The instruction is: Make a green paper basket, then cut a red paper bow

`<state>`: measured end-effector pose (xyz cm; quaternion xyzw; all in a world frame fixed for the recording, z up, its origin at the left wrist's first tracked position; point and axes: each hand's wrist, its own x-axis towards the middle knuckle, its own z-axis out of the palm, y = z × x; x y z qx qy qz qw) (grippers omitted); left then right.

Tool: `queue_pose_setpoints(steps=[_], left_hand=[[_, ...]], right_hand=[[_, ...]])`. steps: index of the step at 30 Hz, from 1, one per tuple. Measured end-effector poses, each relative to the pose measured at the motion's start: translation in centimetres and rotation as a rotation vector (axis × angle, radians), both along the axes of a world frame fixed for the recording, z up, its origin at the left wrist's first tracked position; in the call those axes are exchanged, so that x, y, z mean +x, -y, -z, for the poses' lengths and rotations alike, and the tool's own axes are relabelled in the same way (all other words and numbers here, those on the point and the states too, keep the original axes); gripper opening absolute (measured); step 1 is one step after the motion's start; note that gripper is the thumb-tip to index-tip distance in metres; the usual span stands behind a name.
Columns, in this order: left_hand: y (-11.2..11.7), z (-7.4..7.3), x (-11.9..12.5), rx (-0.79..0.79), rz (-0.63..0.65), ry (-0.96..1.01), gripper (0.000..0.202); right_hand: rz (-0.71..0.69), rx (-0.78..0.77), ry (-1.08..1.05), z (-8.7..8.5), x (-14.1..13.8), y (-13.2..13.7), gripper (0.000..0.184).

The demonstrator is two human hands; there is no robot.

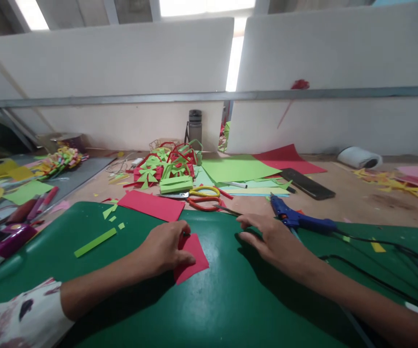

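My left hand (167, 249) is closed on a small red piece of paper (195, 256), with the thumb lying across its face. The paper is over the green mat (226, 299). To its right, my right hand (268, 239) hovers palm down, thumb and forefinger apart, and no object shows between them. Just beyond those fingertips lies a thin dark pointed tool (228, 210), whose kind I cannot make out. Scissors with yellow and red handles (205, 198) rest at the mat's far edge. A blue glue gun (299, 217) lies beyond my right hand.
A folded red sheet (154, 204) and a green strip (95, 242) lie to the left. Behind are red and green paper crafts (170, 166), a green sheet (239, 168), a phone (307, 183) and a bottle (194, 126). The glue gun's black cord (371, 240) runs right.
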<state>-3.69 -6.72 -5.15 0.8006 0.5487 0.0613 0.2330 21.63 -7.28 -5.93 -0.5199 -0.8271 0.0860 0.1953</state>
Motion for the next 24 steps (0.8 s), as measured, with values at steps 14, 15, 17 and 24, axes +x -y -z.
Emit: queue_pose_setpoints(steps=[14, 15, 17, 24], left_hand=[[0.2, 0.0, 0.7, -0.03, 0.02, 0.155, 0.051], [0.1, 0.2, 0.7, -0.027, 0.036, 0.189, 0.055], [0.0, 0.7, 0.9, -0.014, 0.071, 0.256, 0.06], [-0.6, 0.5, 2.8, -0.048, 0.034, 0.533, 0.063]], right_hand=[[-0.025, -0.005, 0.001, -0.1, -0.2, 0.4, 0.022], [-0.03, -0.01, 0.003, -0.1, -0.2, 0.4, 0.022], [-0.038, -0.026, -0.001, -0.1, -0.3, 0.3, 0.022], [-0.014, -0.138, -0.193, -0.9, -0.5, 0.8, 0.022]])
